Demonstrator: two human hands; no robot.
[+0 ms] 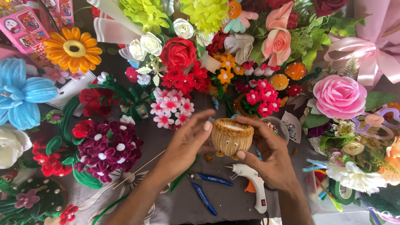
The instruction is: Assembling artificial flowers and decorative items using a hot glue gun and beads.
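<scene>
A small tan pot (pixel 231 136) wrapped in fuzzy pipe cleaner, with two tiny eyes on its front, is held up over the table between both hands. My left hand (pixel 186 146) touches its left side with thumb and fingertips. My right hand (pixel 266 152) cups its right side and bottom, thumb under the base. The pot's white inside shows at its top rim.
A white glue gun (pixel 254 185) and blue-handled pliers (pixel 204 187) lie on the grey cloth just below the hands. Handmade pipe-cleaner flowers crowd all around: dark red bunch (pixel 109 148), red rose (pixel 178 52), pink rose (pixel 339 96), blue flower (pixel 21 93). A green tape roll (pixel 342 192) sits at right.
</scene>
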